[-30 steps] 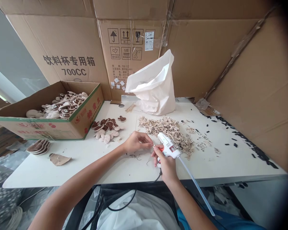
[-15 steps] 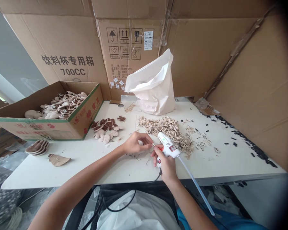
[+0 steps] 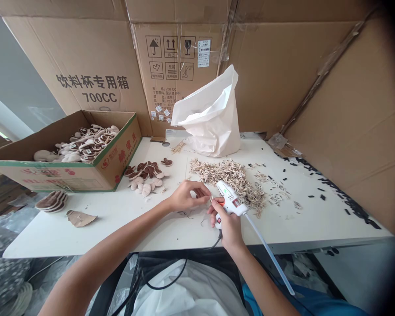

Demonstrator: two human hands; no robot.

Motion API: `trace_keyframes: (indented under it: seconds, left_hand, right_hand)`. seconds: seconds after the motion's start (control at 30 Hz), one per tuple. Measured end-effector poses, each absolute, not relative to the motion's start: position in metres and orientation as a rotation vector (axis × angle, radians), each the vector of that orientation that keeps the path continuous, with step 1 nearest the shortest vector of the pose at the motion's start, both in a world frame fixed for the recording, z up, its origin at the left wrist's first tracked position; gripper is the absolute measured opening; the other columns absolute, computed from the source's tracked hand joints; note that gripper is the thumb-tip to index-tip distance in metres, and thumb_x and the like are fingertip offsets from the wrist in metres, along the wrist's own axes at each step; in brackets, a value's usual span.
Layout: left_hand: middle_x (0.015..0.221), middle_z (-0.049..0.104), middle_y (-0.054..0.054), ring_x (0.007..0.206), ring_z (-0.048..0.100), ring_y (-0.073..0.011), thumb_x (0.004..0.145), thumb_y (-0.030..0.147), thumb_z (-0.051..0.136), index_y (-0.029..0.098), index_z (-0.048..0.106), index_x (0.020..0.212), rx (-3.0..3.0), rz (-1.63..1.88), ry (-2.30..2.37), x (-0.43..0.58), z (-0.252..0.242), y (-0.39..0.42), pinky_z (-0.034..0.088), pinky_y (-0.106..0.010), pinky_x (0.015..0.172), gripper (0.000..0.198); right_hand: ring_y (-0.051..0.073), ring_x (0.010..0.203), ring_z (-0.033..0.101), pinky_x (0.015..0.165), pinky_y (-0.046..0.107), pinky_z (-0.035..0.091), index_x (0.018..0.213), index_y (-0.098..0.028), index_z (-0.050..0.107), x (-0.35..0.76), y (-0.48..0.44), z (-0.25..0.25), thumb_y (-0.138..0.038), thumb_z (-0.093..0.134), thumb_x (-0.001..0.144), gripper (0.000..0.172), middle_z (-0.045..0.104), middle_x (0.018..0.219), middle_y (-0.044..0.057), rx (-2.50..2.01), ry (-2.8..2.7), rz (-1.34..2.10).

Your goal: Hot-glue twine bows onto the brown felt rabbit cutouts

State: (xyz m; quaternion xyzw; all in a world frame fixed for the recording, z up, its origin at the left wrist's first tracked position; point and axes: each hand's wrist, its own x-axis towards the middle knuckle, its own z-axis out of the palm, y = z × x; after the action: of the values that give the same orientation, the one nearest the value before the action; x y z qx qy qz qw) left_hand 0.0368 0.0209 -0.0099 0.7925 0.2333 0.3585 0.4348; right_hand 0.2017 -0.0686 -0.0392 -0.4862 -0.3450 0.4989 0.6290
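Head view, the only one. Left hand (image 3: pixel 186 196) is mid-table, fingers (image 3: pixel 199 189) pinched together on a small pale sliver (image 3: pixel 211 199). The sliver is thin and too small to be sure of the material, possibly wood. Right hand (image 3: pixel 226 228) is just to its right, closed round the grip of a white hot glue gun (image 3: pixel 231 202). The gun sits right beside the sliver, but touching or not can't be told from this angle. A long clear glue stick (image 3: pixel 270 256) runs from the back of the gun to lower right, and a black power cord (image 3: pixel 171 283) drops over the table edge at lower centre.

Just above the hands is a heap of pale slivers (image 3: pixel 228 182), with loose bits scattered to its right and black bits (image 3: pixel 322 197) further right along the white table (image 3: pixel 118 232). Left of the hands lie brown-and-cream mushroom-shaped pieces (image 3: pixel 145 180), with more in a cardboard box (image 3: pixel 118 162) at left. A stack of brown pieces (image 3: pixel 51 202) and a cardboard scrap (image 3: pixel 80 218) sit at the near left of the table. A white paper bag (image 3: pixel 213 118) stands at the back, against flattened cartons (image 3: pixel 184 66).

Compared with the earlier frame, hands and gun are in nearly the same spot; only the view has shifted slightly.
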Motion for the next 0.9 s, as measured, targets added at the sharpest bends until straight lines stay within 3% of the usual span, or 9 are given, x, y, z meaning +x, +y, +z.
trace_keyframes:
  seconds: [0.37,0.7,0.9]
  left_hand:
    - [0.099,0.075,-0.011,0.083,0.072,-0.0177,0.094,0.034,0.07,0.013,0.07,0.103,1.825,0.865,0.576,0.0336,-0.0073,0.0217,0.058,-0.029,0.076,0.023]
    - [0.089,0.074,-0.008,0.072,0.066,-0.014,0.094,0.044,0.069,0.013,0.069,0.094,1.808,0.759,0.555,0.0391,-0.0087,0.0184,0.053,-0.026,0.067,0.032]
    - [0.086,0.072,-0.006,0.074,0.065,-0.0155,0.088,0.026,0.066,0.015,0.066,0.082,1.85,0.755,0.803,0.0315,-0.0045,0.0267,0.048,-0.025,0.064,0.013]
  right_hand:
    - [0.011,0.038,0.052,0.036,0.023,0.039,0.088,-0.022,0.062,0.2019,-0.0684,-0.0402,-0.047,0.085,0.077,0.036,0.068,0.064,-0.001,-1.119,-0.784,1.145]
    - [0.011,0.04,0.051,0.036,0.023,0.041,0.09,-0.019,0.067,0.2013,-0.0681,-0.04,-0.048,0.085,0.079,0.036,0.067,0.063,0.0,-1.13,-0.798,1.17]
    - [0.012,0.04,0.053,0.035,0.023,0.042,0.092,-0.021,0.066,0.2031,-0.0661,-0.0448,-0.05,0.086,0.077,0.039,0.07,0.066,0.001,-1.125,-0.786,1.161]
